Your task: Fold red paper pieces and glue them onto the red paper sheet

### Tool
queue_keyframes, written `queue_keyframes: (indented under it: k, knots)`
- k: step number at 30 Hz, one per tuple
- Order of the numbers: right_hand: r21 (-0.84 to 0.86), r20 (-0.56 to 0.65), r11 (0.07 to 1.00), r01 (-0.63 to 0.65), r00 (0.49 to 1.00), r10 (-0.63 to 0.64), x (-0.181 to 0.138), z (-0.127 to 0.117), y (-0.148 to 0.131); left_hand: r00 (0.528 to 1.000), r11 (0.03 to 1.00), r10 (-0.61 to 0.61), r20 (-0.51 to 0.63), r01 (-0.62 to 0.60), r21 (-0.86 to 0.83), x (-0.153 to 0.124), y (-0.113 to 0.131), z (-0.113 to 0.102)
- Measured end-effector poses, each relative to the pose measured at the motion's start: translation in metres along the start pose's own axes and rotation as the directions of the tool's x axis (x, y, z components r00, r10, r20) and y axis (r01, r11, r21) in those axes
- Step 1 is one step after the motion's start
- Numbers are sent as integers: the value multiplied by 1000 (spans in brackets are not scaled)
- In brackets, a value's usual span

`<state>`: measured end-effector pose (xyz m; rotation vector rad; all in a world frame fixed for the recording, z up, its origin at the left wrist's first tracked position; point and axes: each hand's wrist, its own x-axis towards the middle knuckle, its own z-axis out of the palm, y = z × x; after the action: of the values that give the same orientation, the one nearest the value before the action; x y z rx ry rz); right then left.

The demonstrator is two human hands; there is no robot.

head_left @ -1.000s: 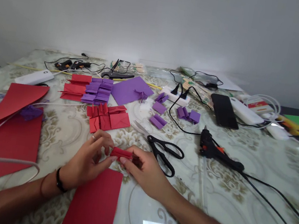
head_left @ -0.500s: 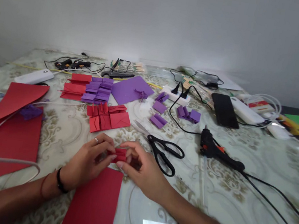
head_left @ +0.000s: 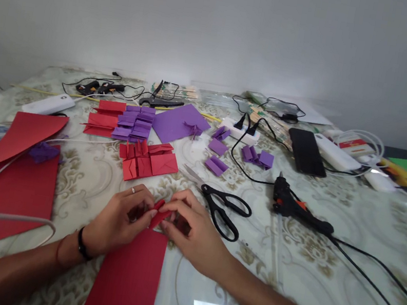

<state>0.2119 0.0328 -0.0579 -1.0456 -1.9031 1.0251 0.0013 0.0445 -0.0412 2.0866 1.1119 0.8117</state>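
Between my two hands is a small folded red paper piece [head_left: 159, 214], partly covered by the fingers. My left hand [head_left: 124, 217], with a ring and a dark wristband, pinches its left side. My right hand [head_left: 193, 229] grips its right side with thumb and fingertips. Just below lies a red paper sheet [head_left: 130, 275], flat on the table. Beyond the hands sit several folded red pieces [head_left: 147, 161]. Black-handled scissors [head_left: 220, 205] lie open to the right of my right hand.
Folded purple pieces [head_left: 134, 122] and a purple sheet [head_left: 172, 121] lie farther back. At the right are a black glue gun [head_left: 300, 205] with its cord, a phone [head_left: 307, 151] and a power strip [head_left: 244, 132]. Large red sheets [head_left: 5, 192] and a white cable cover the left.
The small red paper piece has been turned and tilted between my fingertips. Both hands stay in nearly the same place, still holding it.
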Motion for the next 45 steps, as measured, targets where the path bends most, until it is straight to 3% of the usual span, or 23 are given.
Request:
queue_keyframes:
  k: [12,33,45]
  knots:
    - [22,2,999,28,1000,-28,2,0,-3,992,997,81,98,-79,-18,-1,5,-1]
    - [23,45,1000,19,999,-20,-1,-3,-7,992,993,-51,-117,63,102,0,-1,2]
    - [7,7,1000,26,1000,-26,0,0,-2,985,985,-145,-89,152,77,0,1,1]
